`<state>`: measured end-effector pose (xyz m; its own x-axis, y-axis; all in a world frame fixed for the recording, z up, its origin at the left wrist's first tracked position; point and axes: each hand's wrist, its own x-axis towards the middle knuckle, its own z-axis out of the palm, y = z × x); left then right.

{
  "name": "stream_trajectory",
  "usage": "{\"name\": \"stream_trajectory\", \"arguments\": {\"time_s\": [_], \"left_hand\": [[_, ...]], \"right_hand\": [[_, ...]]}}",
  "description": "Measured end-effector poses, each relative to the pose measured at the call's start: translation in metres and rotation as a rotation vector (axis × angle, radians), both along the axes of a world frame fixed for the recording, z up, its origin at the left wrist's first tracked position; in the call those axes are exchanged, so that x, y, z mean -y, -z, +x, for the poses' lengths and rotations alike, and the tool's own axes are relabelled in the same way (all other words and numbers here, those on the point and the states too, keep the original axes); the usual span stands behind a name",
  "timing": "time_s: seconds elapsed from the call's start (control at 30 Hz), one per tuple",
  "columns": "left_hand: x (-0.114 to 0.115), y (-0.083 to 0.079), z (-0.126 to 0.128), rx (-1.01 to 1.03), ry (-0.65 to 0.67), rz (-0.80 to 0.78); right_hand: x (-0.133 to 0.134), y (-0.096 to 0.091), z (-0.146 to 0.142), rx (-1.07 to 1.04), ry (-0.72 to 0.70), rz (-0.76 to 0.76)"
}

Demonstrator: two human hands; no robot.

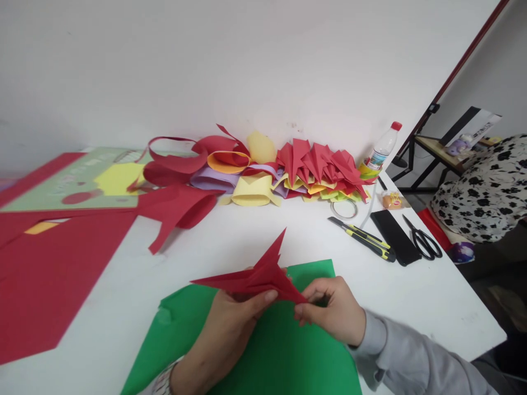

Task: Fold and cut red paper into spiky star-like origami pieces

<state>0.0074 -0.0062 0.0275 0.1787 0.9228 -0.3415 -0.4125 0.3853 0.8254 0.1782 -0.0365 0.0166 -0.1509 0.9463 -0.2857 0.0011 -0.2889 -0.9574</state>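
A folded red paper piece [263, 277] with several sharp points is held up above a green paper sheet [284, 351]. My left hand [230, 326] grips its body from below, thumb pressed on the near side and the other fingers mostly hidden behind it. With thumb and forefinger, my right hand [329, 307] pinches the point at its right end. One point rises upward and another reaches out to the left. The green sheet lies on the white table under both hands, its left corner creased.
Folded red paper pieces [317, 162] and curled coloured paper shapes [251, 189] line the wall. On the right lie a utility knife [364, 240], a black flat case [395, 237], scissors [426, 241], a tape roll [344, 208] and a bottle [381, 151]. Large red paper [53, 274] covers the left.
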Motion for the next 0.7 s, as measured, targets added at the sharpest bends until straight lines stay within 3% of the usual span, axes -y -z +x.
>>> {"name": "stream_trajectory", "arguments": {"time_s": [0.27, 0.43, 0.5, 0.6, 0.7], "left_hand": [[0.0006, -0.0004, -0.0056, 0.11, 0.111, -0.027], [0.0008, -0.0047, -0.0087, 0.107, 0.158, -0.029], [0.0, -0.0052, -0.0082, 0.121, 0.177, -0.007], [0.0005, -0.003, -0.0054, 0.095, 0.233, 0.028], [0.0038, 0.0001, -0.0005, -0.055, 0.252, -0.033]], "right_hand": [[-0.0005, -0.0016, 0.0034, 0.147, -0.011, 0.231], [-0.0027, -0.0006, 0.0051, -0.155, -0.076, 0.088], [-0.0035, -0.0004, 0.0056, -0.186, -0.069, 0.062], [-0.0025, -0.0036, 0.0053, 0.029, 0.041, 0.202], [0.0003, -0.0073, 0.0035, 0.358, 0.167, 0.496]]}}
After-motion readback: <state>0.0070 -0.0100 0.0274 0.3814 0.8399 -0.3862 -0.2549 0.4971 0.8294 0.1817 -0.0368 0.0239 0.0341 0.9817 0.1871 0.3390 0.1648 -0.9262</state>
